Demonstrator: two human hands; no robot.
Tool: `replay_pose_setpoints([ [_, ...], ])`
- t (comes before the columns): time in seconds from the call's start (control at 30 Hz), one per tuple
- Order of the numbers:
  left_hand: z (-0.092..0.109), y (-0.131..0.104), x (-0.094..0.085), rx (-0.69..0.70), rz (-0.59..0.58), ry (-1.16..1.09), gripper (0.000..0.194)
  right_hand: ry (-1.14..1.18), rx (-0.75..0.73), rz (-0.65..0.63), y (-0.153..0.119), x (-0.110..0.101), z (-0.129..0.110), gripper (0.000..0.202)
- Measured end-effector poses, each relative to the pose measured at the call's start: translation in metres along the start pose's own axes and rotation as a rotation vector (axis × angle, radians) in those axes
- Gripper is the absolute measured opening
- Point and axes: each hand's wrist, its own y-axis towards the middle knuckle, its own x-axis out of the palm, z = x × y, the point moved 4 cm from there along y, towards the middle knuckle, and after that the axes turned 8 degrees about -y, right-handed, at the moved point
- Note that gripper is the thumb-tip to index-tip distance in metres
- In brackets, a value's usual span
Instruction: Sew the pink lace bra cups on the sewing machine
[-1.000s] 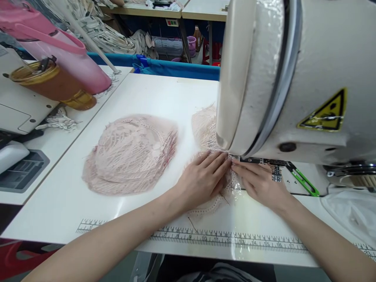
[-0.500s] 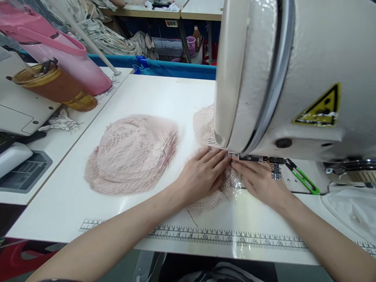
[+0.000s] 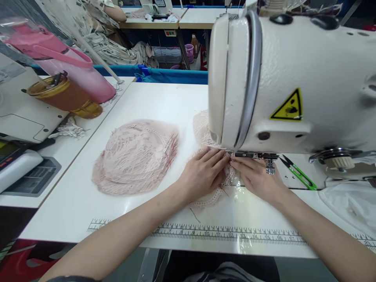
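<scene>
Lace (image 3: pixel 207 202), whereabouts?

Under the left hand (image 3: pixel 202 172), which lies open, pressing down.

And the right hand (image 3: pixel 261 178)?

Open too, fingertips at the lace's right edge, nearer the sewing machine (image 3: pixel 276 70).

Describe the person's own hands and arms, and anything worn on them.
The left hand and right hand are ungloved, with no ring visible, though some fingers are partly hidden. Both forearms are bare, with no watch or bracelet in view. A dark edge, perhaps a sleeve cuff, shows on the left arm; no sleeve shows on the right.
</scene>
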Motion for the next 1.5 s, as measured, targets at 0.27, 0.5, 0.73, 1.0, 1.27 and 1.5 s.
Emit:
replay_pose_setpoints([
  [0.27,0.0,0.0,0.002,0.006,-0.008,0.033,0.037,-0.066,-0.018,0.058,-0.004,0.004,0.002,0.03],
  [0.5,0.021,0.001,-0.023,0.05,-0.014,0.144,0.031,0.008,-0.07,0.119,0.0,-0.004,0.001,0.034],
  [0.73,0.044,-0.06,-0.06,0.491,-0.102,0.194,0.024,0.231,-0.274,0.045,0.001,-0.002,-0.007,0.035],
  [1.0,0.041,-0.084,-0.066,-0.059,0.086,-0.046,0.019,0.338,-0.262,-0.07,-0.003,0.0,-0.004,0.037],
  [1.27,0.022,-0.021,-0.078,-0.064,-0.173,-0.024,0.033,0.375,-0.247,0.176,-0.002,0.002,-0.001,0.008],
  [1.5,0.016,0.009,-0.035,0.283,-0.175,0.2,0.028,0.401,-0.18,0.131,-0.004,0.008,0.002,0.012],
])
